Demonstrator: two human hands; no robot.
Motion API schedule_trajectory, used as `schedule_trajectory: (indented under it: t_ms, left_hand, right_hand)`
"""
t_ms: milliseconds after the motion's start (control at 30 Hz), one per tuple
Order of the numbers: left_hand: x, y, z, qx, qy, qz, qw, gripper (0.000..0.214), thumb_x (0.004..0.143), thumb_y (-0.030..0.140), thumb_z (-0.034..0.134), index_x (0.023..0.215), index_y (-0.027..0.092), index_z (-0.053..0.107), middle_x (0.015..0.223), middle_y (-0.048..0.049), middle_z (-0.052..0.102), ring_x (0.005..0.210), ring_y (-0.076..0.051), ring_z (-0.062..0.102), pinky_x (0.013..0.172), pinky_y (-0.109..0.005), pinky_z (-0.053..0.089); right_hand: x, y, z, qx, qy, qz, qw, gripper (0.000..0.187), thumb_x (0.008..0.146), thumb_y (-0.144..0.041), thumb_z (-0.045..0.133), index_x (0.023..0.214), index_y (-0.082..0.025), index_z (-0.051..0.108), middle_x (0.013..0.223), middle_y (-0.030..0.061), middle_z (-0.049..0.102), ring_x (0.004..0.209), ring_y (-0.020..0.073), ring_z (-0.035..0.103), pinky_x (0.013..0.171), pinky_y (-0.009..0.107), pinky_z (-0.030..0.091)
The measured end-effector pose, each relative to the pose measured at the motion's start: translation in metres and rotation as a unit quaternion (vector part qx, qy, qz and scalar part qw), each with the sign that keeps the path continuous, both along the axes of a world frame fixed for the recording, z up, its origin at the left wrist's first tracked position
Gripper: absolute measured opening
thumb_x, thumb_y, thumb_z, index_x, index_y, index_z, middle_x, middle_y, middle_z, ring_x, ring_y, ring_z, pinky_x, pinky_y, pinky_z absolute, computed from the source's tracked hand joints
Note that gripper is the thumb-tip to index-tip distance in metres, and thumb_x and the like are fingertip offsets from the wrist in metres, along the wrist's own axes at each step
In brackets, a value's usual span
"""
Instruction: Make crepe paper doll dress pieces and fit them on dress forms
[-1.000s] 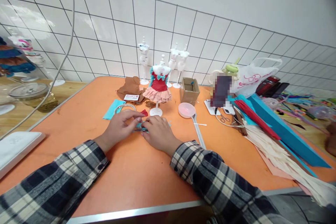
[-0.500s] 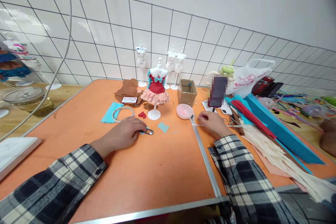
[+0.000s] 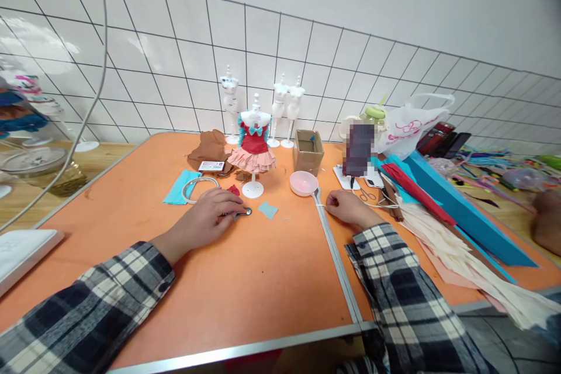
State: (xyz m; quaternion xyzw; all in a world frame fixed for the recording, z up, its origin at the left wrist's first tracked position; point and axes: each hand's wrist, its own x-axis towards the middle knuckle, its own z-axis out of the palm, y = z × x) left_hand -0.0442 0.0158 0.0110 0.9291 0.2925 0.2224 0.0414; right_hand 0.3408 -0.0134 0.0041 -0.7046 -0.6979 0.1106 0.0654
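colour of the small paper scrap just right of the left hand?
Light blue scrap, lying flat on the orange table; head view shows it best.

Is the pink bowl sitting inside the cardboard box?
No, the pink bowl sits on the orange table in front of the cardboard box.

Bright, even light; edges distorted

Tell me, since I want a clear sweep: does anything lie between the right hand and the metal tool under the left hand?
Only flat things: the metal seam strip beside the right hand, which pinches a white stick, then a teal scrap just short of the metal tool at the left hand's fingertips.
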Motion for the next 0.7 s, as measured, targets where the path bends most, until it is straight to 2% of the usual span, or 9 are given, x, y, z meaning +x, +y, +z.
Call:
schedule_trajectory:
  t_ms: [100,200,300,400,533,633,700]
  left_hand:
    - [0.0011,-0.0001,-0.0002,-0.004,0.001,-0.011,1.0,0.035,0.086,0.012,0.044,0.102,0.025,0.073,0.111,-0.0057,0.07,0.106,-0.024,0.061,0.099,-0.043,0.042]
    - [0.0012,0.0004,-0.001,-0.01,-0.002,-0.017,1.0,0.034,0.087,0.012,0.045,0.103,0.024,0.073,0.11,-0.0058,0.07,0.105,-0.023,0.061,0.098,-0.041,0.043]
    - [0.001,0.0005,-0.0014,-0.012,-0.006,-0.02,1.0,0.033,0.088,0.014,0.045,0.102,0.024,0.073,0.109,-0.0057,0.071,0.105,-0.023,0.061,0.098,-0.04,0.043]
    - [0.0021,-0.0002,-0.0023,-0.013,-0.01,-0.024,1.0,0.032,0.089,0.014,0.045,0.101,0.024,0.073,0.109,-0.0057,0.071,0.105,-0.023,0.061,0.097,-0.04,0.044]
    - [0.0021,0.0012,-0.0036,-0.016,-0.017,-0.029,0.999,0.031,0.09,0.015,0.045,0.101,0.023,0.072,0.109,-0.0059,0.071,0.104,-0.022,0.061,0.097,-0.039,0.044]
    - [-0.0027,0.0033,-0.0006,-0.013,-0.016,-0.034,0.999,0.03,0.091,0.015,0.044,0.101,0.023,0.071,0.108,-0.0063,0.071,0.104,-0.022,0.062,0.096,-0.04,0.045]
    - [-0.0028,-0.0008,0.004,0.005,-0.01,-0.051,0.999,0.029,0.091,0.017,0.046,0.108,0.023,0.069,0.11,-0.0066,0.071,0.106,-0.023,0.061,0.098,-0.041,0.044]
  right_hand:
    - [0.0013,-0.0019,0.0013,-0.017,-0.004,-0.047,0.999,0.024,0.082,-0.03,0.066,0.101,-0.017,0.064,0.09,0.0062,0.069,0.08,0.0178,0.062,0.063,0.025,0.037]
    - [0.0035,-0.003,0.0021,-0.035,-0.024,-0.067,0.997,0.017,0.081,-0.033,0.066,0.087,-0.017,0.067,0.086,0.0073,0.07,0.079,0.0197,0.062,0.061,0.026,0.036]
    - [0.0037,-0.0031,0.0029,-0.035,-0.029,-0.038,0.998,0.013,0.081,-0.027,0.064,0.073,-0.018,0.066,0.081,0.0063,0.069,0.075,0.0186,0.061,0.061,0.027,0.035]
    - [0.0015,-0.0021,0.0041,0.0,-0.039,-0.033,0.999,0.011,0.083,-0.024,0.059,0.078,-0.017,0.066,0.09,0.0085,0.068,0.082,0.0192,0.06,0.064,0.027,0.035]
    - [0.0002,-0.0007,0.0047,0.08,-0.047,-0.025,0.995,0.017,0.085,-0.024,0.057,0.097,-0.018,0.067,0.096,0.0078,0.068,0.085,0.0194,0.06,0.066,0.027,0.035]
    - [0.0014,-0.0005,0.0043,0.093,-0.058,-0.001,0.994,0.019,0.089,-0.024,0.053,0.093,-0.019,0.07,0.096,0.0079,0.067,0.088,0.0204,0.06,0.069,0.028,0.036]
    - [0.0003,-0.0004,0.0044,0.101,-0.059,-0.001,0.993,0.019,0.089,-0.025,0.052,0.087,-0.018,0.07,0.096,0.0082,0.067,0.09,0.0209,0.06,0.07,0.029,0.037]
